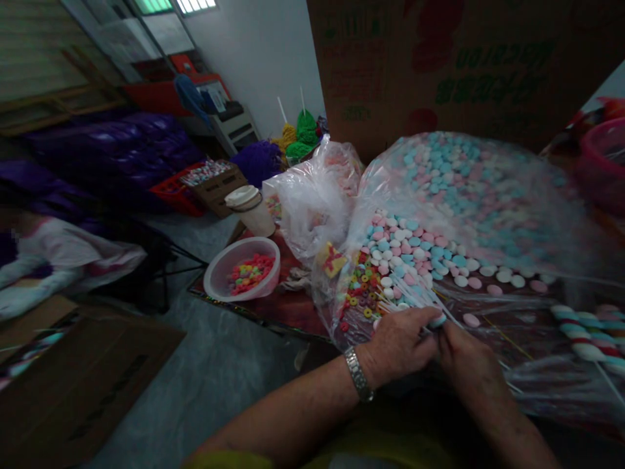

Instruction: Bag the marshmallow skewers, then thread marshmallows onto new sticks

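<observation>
My left hand [400, 344] is closed, its thumb and forefinger pinching a small pale blue and white marshmallow disc [439, 320]. Right up against it is my right hand [471, 365], with curled fingers; what they hold is hidden behind the knuckles. A bundle of thin white sticks [413, 293] lies just beyond both hands. Past the sticks, pink, white and blue marshmallow discs [405, 244] spill from a large clear plastic bag [488, 189]. Colourful ring-shaped candies [361, 290] lie left of them. A single pink disc [471, 320] rests beside my right hand.
Twisted marshmallow sticks [581, 333] lie at the right. A plastic bowl [215, 277] of ring candies, a lidded tub [256, 215] and a knotted plastic bag [307, 202] stand left. A cardboard box [439, 71] rises behind. Another person [58, 251] is at far left by an open carton [92, 384].
</observation>
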Available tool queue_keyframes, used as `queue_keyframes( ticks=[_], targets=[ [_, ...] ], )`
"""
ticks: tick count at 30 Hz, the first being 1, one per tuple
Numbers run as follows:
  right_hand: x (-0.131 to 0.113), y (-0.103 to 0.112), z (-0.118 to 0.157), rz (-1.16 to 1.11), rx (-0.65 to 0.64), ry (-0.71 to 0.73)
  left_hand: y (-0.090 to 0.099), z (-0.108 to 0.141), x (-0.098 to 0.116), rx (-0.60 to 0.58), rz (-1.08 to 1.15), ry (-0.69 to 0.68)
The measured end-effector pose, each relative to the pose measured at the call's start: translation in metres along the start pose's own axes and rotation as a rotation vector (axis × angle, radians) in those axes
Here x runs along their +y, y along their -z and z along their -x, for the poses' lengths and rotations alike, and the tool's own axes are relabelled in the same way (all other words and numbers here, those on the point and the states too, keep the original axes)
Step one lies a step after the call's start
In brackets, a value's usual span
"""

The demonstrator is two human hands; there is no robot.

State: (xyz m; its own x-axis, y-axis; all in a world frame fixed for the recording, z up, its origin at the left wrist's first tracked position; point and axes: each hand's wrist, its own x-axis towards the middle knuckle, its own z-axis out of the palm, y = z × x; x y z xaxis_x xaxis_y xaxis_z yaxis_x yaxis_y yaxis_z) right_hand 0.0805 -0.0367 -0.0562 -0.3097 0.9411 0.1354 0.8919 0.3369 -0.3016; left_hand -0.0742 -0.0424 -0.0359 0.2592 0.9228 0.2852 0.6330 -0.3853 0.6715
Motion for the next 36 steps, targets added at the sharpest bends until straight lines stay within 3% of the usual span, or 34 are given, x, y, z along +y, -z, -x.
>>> queue_keyframes(
  ticks=[3, 5, 8, 11, 17, 21, 26, 28, 31, 34, 36],
  targets=[
    [0.006, -0.005, -0.004, -0.152, 0.031, -0.019, 0.033, 0.01, -0.018, 0.012, -0.226, 0.169],
    [0.004, -0.005, -0.003, -0.236, -0.048, -0.031, 0.049, 0.017, -0.033, -0.08, -0.373, 0.296],
    [-0.011, -0.004, 0.001, -0.295, -0.1, 0.031, 0.054, 0.025, -0.053, -0.195, -0.444, 0.323],
    [-0.028, -0.003, 0.006, -0.184, -0.138, 0.058, 0.048, 0.027, -0.062, -0.069, -0.275, 0.37],
    [-0.048, 0.003, 0.012, 0.043, -0.258, 0.075, 0.039, 0.023, -0.056, 0.206, 0.305, 0.631],
    [-0.055, 0.005, 0.011, 0.094, -0.275, 0.062, 0.026, 0.029, -0.042, 0.281, 0.34, 0.602],
    [-0.049, -0.008, 0.009, -0.027, -0.239, 0.072, 0.023, 0.037, -0.028, 0.103, 0.186, 0.332],
    [-0.042, -0.014, 0.007, -0.137, -0.147, 0.055, 0.029, 0.032, -0.032, 0.12, 0.13, 0.33],
    [-0.033, -0.017, 0.005, -0.253, -0.018, 0.03, 0.039, 0.018, -0.049, 0.1, -0.135, 0.359],
    [-0.031, -0.01, 0.006, -0.271, -0.071, 0.012, 0.042, 0.009, -0.066, 0.005, -0.268, 0.328],
    [-0.032, -0.005, 0.007, -0.264, -0.121, 0.007, 0.044, 0.008, -0.075, 0.053, -0.192, 0.354]
  ],
)
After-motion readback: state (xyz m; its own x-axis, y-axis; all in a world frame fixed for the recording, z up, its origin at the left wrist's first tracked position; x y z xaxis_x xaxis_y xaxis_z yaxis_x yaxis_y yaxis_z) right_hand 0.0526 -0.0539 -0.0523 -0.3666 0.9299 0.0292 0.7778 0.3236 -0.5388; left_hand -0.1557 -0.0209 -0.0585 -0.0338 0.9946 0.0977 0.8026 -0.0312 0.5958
